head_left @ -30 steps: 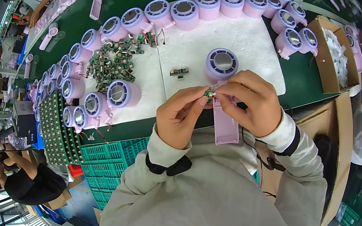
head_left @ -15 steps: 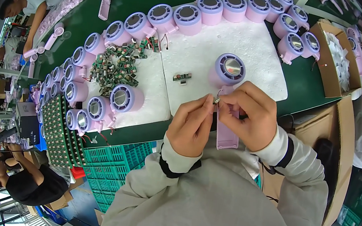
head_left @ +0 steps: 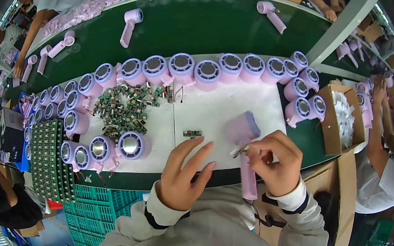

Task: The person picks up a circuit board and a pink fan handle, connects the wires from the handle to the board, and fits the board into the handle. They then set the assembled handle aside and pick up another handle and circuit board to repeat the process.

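A pink handheld fan with a purple rim lies in front of me, its round head turned on its side and its long handle stretching toward me. My right hand is closed in a pinch at the fan's neck, on a small whitish part, too blurred to name exactly. My left hand is empty, fingers spread, over the near edge of the white mat. Just beyond its fingertips lies a small green circuit board.
A heap of circuit boards lies on the white mat, bordered by a curved row of fan heads. Panels of boards are at left. A cardboard box with white pieces stands at right. Co-workers sit around the green table.
My left hand has come away from my right and opened, moving left. The fan head has tipped from face up onto its side. My view has shifted, showing more of the far table.
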Tool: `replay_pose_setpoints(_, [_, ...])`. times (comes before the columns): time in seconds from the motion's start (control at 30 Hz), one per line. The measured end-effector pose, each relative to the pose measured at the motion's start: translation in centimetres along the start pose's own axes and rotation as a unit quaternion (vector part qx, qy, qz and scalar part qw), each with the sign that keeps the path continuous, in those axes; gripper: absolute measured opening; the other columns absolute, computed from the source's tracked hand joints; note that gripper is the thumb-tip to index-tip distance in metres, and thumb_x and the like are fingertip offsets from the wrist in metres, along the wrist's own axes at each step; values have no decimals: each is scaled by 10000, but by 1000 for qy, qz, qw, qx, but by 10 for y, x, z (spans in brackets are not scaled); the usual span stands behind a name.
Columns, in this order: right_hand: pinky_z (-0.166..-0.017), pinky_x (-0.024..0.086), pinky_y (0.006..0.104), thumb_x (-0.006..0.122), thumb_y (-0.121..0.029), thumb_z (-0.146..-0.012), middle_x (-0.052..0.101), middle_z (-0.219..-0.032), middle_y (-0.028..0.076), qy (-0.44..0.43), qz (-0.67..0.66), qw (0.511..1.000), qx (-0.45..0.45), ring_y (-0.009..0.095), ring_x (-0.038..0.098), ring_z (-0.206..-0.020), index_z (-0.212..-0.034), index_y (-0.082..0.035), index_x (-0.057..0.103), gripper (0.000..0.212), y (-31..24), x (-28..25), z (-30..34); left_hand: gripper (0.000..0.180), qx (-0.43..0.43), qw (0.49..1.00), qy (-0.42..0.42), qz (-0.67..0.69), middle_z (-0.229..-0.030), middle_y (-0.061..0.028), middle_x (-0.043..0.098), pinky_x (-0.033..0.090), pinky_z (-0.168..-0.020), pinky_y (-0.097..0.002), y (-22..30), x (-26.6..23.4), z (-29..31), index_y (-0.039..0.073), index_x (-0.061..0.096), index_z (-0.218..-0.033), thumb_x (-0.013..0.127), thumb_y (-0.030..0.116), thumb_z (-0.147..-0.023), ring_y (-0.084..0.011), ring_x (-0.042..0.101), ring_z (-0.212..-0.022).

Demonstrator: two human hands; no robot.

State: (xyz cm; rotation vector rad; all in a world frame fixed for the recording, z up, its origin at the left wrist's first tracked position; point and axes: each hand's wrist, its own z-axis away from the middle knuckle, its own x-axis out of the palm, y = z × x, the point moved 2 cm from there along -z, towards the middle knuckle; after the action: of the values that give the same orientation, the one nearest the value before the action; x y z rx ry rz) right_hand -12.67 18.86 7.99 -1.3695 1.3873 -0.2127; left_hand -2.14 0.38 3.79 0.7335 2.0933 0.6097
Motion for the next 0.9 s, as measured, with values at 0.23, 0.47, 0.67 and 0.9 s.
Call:
replay_pose_setpoints(0.23, [-708, 518, 278, 669, -40, -853, 689, -908, 68, -50, -113, 991, 46, 143, 659, -788, -1004, 14, 678, 161, 24, -68, -84, 413, -41, 990, -6, -137, -1205, -157, 611, 508, -939, -405, -34, 10, -2, 14, 628, -1253, 672, -38, -846, -339, 598, -1098])
replay_pose_setpoints(0.47, [-709, 521, 273, 636, -128, -867, 719, -938, 71, -121, 8, 989, 88, 139, 666, -805, -1079, 23, 698, 268, 104, -116, -268, 364, -36, 999, 16, -23, -1125, -119, 632, 514, -901, -398, -42, 5, -5, 37, 652, -1202, 655, -36, -845, -312, 607, -1044])
replay_pose_setpoints(0.67, [-744, 562, 370, 696, -239, -845, 760, -860, 122, -11, 357, 933, 32, 214, 724, -794, -941, -55, 780, 223, 200, -65, -383, 368, -97, 991, 34, 80, -1037, -131, 653, 526, -775, -403, -35, 1, 10, 78, 662, -1223, 655, -6, -865, -309, 633, -937])
replay_pose_setpoints(0.9, [-606, 556, 305, 746, -477, -854, 747, -818, 87, -274, 170, 946, 23, 163, 701, -652, -941, -61, 768, 426, 80, 120, -373, 280, -57, 992, 37, 106, -942, -53, 655, 535, -634, -357, -36, 13, 16, 117, 661, -1204, 672, 138, -924, -244, 657, -736])
